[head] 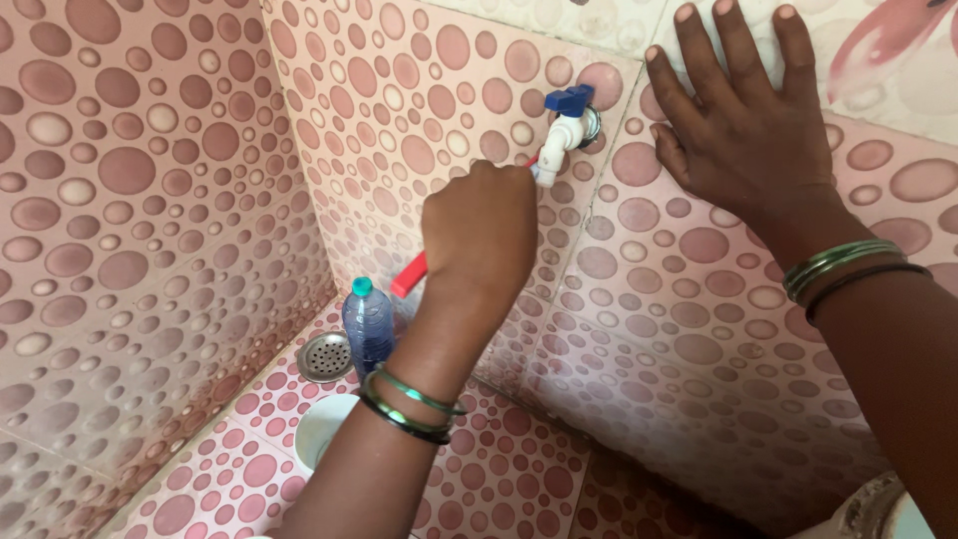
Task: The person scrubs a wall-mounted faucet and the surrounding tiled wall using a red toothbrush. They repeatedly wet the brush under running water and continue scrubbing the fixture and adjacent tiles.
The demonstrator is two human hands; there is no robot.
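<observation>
Gripping a red-handled brush (409,275) at the tap (565,130), left hand (481,232) overhangs a bottle (367,325); right hand (736,115) spreads flat on tiles.

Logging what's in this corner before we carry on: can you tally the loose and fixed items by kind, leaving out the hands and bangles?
Tap, white with a blue handle: 1
Red-handled brush, gripped in the left hand: 1
Plastic bottle with a teal cap: 1
Metal floor drain: 1
White bowl: 1
Total: 5

place: home bathroom | shown by: walls (150,200) and floor (499,469) clad in pink dotted tiles | wall tap (565,125) | floor drain (325,356)
</observation>
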